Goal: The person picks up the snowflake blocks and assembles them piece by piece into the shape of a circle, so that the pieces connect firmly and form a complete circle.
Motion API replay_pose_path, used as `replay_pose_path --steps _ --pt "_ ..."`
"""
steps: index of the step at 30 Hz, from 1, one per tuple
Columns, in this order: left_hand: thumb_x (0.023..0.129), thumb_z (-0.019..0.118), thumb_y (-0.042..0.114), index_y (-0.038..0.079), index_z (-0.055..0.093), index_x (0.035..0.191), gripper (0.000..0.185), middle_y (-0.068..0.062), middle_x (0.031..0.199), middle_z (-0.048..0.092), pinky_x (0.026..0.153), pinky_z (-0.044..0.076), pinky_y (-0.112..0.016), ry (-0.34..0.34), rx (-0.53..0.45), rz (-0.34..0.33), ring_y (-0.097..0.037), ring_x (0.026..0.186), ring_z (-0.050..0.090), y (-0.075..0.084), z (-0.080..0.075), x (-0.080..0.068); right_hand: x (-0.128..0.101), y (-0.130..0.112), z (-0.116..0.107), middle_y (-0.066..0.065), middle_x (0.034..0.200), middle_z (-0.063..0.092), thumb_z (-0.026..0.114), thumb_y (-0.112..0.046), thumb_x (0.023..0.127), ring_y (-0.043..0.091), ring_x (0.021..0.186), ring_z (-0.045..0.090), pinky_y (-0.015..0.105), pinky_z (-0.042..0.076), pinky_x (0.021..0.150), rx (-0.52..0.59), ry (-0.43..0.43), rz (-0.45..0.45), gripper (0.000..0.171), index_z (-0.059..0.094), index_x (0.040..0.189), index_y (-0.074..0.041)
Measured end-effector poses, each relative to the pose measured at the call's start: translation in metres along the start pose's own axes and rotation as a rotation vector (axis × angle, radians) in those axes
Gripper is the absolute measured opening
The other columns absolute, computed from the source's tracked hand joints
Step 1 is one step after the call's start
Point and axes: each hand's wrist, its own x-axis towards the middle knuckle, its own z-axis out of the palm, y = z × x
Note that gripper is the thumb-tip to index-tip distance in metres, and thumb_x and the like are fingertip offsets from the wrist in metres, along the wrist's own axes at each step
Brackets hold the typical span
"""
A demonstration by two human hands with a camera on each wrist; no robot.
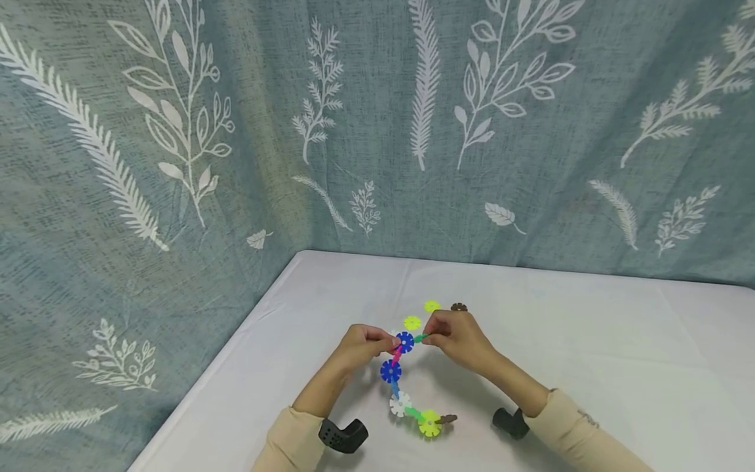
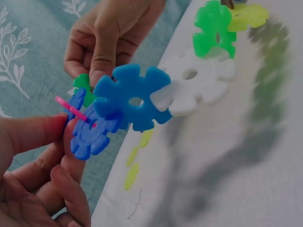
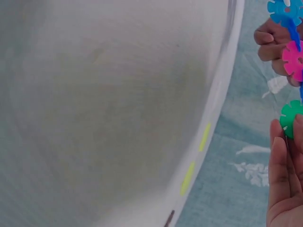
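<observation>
A chain of plastic snowflake discs trails from both hands toward me across the white table. Its lifted far end is a blue disc, joined to a pink one. My left hand pinches that blue disc from the left. My right hand pinches a green disc against the blue disc's right side. Down the chain come a second blue disc, a white one, a green one and a yellow one. The right wrist view shows the green disc at my right fingertips.
Two loose yellow discs and a brown disc lie just beyond the hands. A leaf-patterned blue curtain hangs behind and left of the table. The table's left edge runs close to my left arm.
</observation>
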Motion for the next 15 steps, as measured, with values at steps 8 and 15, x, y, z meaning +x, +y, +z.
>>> replay_pose_path --steps 8,15 --pt "0.083 0.064 0.015 -0.006 0.068 0.088 0.023 -0.009 0.077 0.071 0.068 0.038 -0.024 -0.001 -0.028 0.001 -0.006 0.074 0.054 0.0023 -0.0001 -0.0014 -0.0007 0.0017 -0.0006 0.008 0.078 0.064 0.068 -0.002 0.079 0.016 0.075 0.066 0.020 0.051 0.066 0.136 0.000 0.088 0.008 0.061 0.079 0.001" --pt "0.081 0.065 0.014 -0.007 0.068 0.086 0.022 -0.008 0.075 0.070 0.069 0.038 -0.024 0.009 -0.024 -0.009 -0.008 0.074 0.055 0.0014 0.0027 -0.0010 -0.0005 0.0010 0.0015 0.008 0.077 0.065 0.068 -0.001 0.078 0.015 0.073 0.065 0.020 0.051 0.066 0.127 -0.007 0.090 0.007 0.061 0.078 0.000"
